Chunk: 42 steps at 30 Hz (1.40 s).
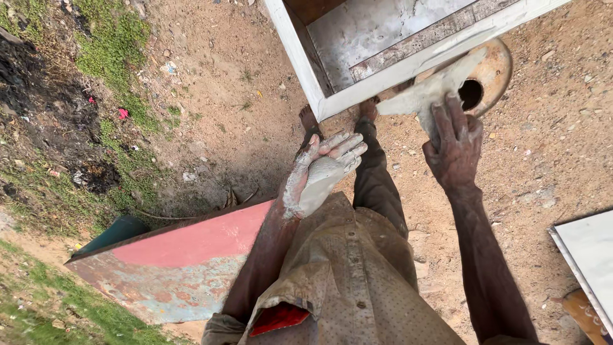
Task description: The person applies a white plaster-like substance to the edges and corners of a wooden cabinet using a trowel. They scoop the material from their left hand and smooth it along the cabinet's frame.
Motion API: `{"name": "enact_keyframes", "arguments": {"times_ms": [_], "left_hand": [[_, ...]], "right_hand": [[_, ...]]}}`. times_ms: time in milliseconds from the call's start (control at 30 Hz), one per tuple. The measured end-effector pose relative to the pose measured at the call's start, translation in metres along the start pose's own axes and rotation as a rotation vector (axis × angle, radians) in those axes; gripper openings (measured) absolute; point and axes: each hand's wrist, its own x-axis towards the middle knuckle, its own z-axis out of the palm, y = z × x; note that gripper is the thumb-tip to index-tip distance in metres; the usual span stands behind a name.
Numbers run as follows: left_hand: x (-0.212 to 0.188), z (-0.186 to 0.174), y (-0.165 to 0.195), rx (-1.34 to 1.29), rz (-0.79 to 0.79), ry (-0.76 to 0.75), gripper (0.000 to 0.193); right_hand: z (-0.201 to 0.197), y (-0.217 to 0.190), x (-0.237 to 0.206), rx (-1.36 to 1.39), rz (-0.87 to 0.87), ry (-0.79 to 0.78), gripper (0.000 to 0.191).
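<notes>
My right hand [454, 145] grips a flat scraper blade [429, 92] smeared with pale grey putty, held against the lower edge of a white-framed panel [408, 64]. My left hand [322, 171] is open in front of my chest, palm up, fingers together and thickly coated with the same grey putty. It holds nothing solid. The panel's inner face [377, 29] is patchy grey. My bare feet [367, 108] stand on the dirt just under the panel's corner.
A rusty round dish with a dark hole [488, 80] lies behind the blade. A worn red and blue metal sheet [185, 265] leans at lower left. Another white panel edge [587, 255] shows at right. Grass and burnt debris [76, 115] lie left.
</notes>
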Motion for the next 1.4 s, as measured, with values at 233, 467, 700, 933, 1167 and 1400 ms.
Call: {"name": "enact_keyframes", "arguments": {"times_ms": [233,467,700,933,1167,1400], "left_hand": [[-0.001,0.014,0.001,0.094,-0.01,-0.078,0.075],[-0.014,0.009,0.009,0.0,0.018,-0.123,0.076],[-0.019,-0.008,0.017,-0.108,0.036,-0.114,0.074],[-0.018,-0.018,0.016,-0.134,0.044,-0.094,0.073],[-0.012,-0.004,0.022,-0.02,0.038,-0.19,0.075],[-0.022,0.002,0.015,-0.036,0.031,-0.115,0.076]], "right_hand": [[-0.079,-0.012,0.014,-0.056,0.046,0.017,0.076],[-0.129,-0.043,0.065,-0.186,-0.004,-0.201,0.087],[-0.138,-0.051,0.073,-0.272,-0.002,-0.27,0.083],[-0.119,-0.039,0.058,-0.243,0.049,-0.24,0.083],[-0.104,-0.02,0.004,0.053,0.052,-0.173,0.068],[-0.106,0.0,0.008,-0.007,0.132,-0.029,0.072]]}}
